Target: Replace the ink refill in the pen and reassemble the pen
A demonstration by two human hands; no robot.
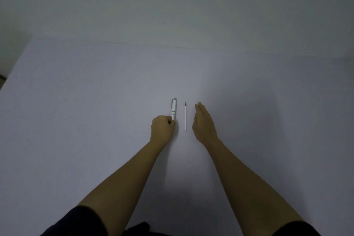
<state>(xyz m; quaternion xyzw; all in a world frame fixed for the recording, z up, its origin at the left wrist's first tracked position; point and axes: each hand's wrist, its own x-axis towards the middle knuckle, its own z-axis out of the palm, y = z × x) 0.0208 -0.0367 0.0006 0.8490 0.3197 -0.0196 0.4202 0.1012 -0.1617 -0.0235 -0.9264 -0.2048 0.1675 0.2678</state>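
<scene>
A white pen [174, 108] with a silver clip lies on the pale table [95, 101], pointing away from me. My left hand [162, 127] is closed around the pen's near end. Just to its right lies a thin white ink refill [185, 116] with a dark tip at the far end, parallel to the pen. My right hand [203, 122] rests on its edge to the right of the refill, fingers straight and together, not touching it and holding nothing.
The table's far edge meets a plain grey wall [172, 5]. Its left edge runs diagonally at the left of the view. Dark sleeves show at the bottom of the frame.
</scene>
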